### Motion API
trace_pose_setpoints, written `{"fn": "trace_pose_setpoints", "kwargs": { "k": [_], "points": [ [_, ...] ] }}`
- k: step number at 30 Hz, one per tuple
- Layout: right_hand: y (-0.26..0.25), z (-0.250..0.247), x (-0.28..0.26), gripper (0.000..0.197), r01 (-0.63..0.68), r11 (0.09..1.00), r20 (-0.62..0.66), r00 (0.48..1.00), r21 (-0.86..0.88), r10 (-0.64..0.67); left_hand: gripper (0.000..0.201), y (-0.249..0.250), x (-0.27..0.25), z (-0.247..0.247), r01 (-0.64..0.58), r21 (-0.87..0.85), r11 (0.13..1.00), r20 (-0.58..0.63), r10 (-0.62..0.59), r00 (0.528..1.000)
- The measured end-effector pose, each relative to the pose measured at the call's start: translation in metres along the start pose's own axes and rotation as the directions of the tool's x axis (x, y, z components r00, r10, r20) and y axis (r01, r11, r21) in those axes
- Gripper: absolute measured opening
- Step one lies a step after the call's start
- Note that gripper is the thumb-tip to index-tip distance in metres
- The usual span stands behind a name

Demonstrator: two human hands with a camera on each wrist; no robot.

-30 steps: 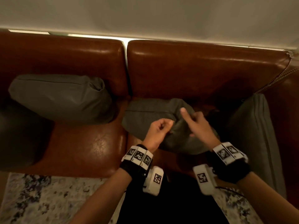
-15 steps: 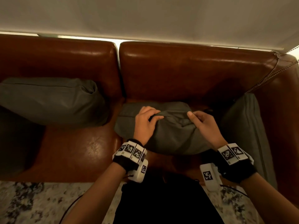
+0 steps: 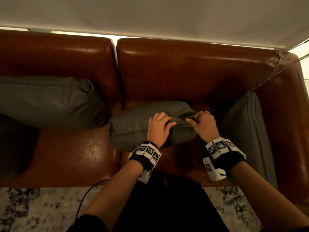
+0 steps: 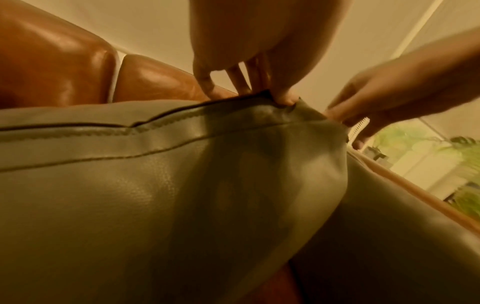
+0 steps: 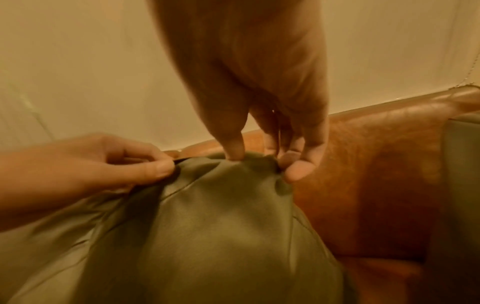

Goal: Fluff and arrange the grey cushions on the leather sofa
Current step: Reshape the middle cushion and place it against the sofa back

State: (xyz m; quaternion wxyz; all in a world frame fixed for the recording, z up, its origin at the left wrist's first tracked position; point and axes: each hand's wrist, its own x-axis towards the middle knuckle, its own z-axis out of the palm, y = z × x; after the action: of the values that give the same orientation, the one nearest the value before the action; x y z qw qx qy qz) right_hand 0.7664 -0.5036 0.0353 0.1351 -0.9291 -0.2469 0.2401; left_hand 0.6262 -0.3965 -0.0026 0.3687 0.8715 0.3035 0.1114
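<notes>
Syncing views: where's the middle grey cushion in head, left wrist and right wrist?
Head: middle cushion at centre, on the right seat, both hands on its top edge.
Left wrist: fills the lower frame, left hand pinching its seam at the top.
Right wrist: lower centre, right hand gripping it from above.
Shared landmark: brown sofa backrest behind it.

Head view looks steeply down on the sofa (image 3: 192,72); both wrist views sit close, sharing its backrest.
</notes>
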Motion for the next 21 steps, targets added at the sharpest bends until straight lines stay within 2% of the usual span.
{"fn": "trace_pose_setpoints", "kwargs": {
  "k": [3,4,6,7,8,9,10,11,12,13,14,16,18,19,21],
  "points": [
    [0.02,0.01,0.024,0.049,-0.123,0.992,0.032,0.992,0.001,0.122,0.024,0.001,0.004,-0.001,0.003,-0.002,1.0,0.081,-0.003,0.997],
    [0.03,0.012,0.034,0.05,-0.154,0.988,0.055,0.987,0.002,0.154,0.024,-0.005,0.003,-0.005,0.012,-0.002,1.0,0.068,-0.012,0.998],
    [0.048,0.013,0.05,0.041,-0.21,0.977,0.121,0.971,0.033,0.205,0.027,-0.029,-0.003,-0.016,0.107,0.035,0.994,-0.08,-0.104,0.991],
    [0.057,0.015,0.055,0.037,-0.23,0.972,0.142,0.965,0.04,0.222,0.028,-0.044,-0.007,-0.024,0.217,0.038,0.975,-0.186,-0.207,0.961],
    [0.064,0.016,0.058,0.039,-0.243,0.969,0.153,0.96,0.039,0.234,0.029,-0.062,-0.013,-0.03,0.361,0.017,0.932,-0.269,-0.344,0.9],
    [0.07,0.018,0.06,0.04,-0.259,0.965,0.151,0.956,0.043,0.25,0.03,-0.08,-0.019,-0.035,0.519,-0.02,0.854,-0.296,-0.501,0.813],
    [0.075,0.02,0.06,0.037,-0.269,0.962,0.138,0.956,0.051,0.26,0.03,-0.097,-0.025,-0.037,0.657,-0.054,0.752,-0.252,-0.647,0.72],
    [0.079,0.023,0.061,0.031,-0.277,0.96,0.131,0.954,0.048,0.269,0.031,-0.11,-0.03,-0.036,0.752,-0.057,0.657,-0.148,-0.75,0.645],
    [0.08,0.026,0.059,0.028,-0.274,0.961,0.14,0.953,0.027,0.268,0.033,-0.12,-0.035,-0.033,0.796,-0.037,0.604,-0.028,-0.797,0.603],
    [0.083,0.031,0.058,0.028,-0.262,0.965,0.16,0.953,0.001,0.258,0.034,-0.123,-0.039,-0.029,0.799,-0.009,0.602,0.057,-0.797,0.601],
    [0.085,0.036,0.056,0.028,-0.254,0.967,0.186,0.949,-0.023,0.254,0.033,-0.125,-0.043,-0.025,0.777,0.019,0.629,0.093,-0.775,0.625],
    [0.09,0.041,0.051,0.024,-0.225,0.974,0.182,0.958,-0.004,0.222,0.033,-0.125,-0.05,-0.015,0.734,0.014,0.679,0.064,-0.733,0.677],
    [0.095,0.032,0.045,0.022,-0.236,0.953,0.122,0.969,0.191,0.215,0.037,-0.122,-0.054,-0.012,0.725,-0.024,0.688,-0.026,-0.725,0.688],
    [0.096,0.02,0.041,0.027,-0.26,0.889,0.125,0.965,0.376,0.23,0.038,-0.121,-0.055,-0.012,0.737,-0.083,0.671,-0.083,-0.741,0.666],
    [0.088,-0.01,0.03,0.044,-0.268,0.632,0.201,0.963,0.727,0.178,0.037,-0.125,-0.05,-0.012,0.763,-0.193,0.617,-0.149,-0.787,0.599]
  ]
}}
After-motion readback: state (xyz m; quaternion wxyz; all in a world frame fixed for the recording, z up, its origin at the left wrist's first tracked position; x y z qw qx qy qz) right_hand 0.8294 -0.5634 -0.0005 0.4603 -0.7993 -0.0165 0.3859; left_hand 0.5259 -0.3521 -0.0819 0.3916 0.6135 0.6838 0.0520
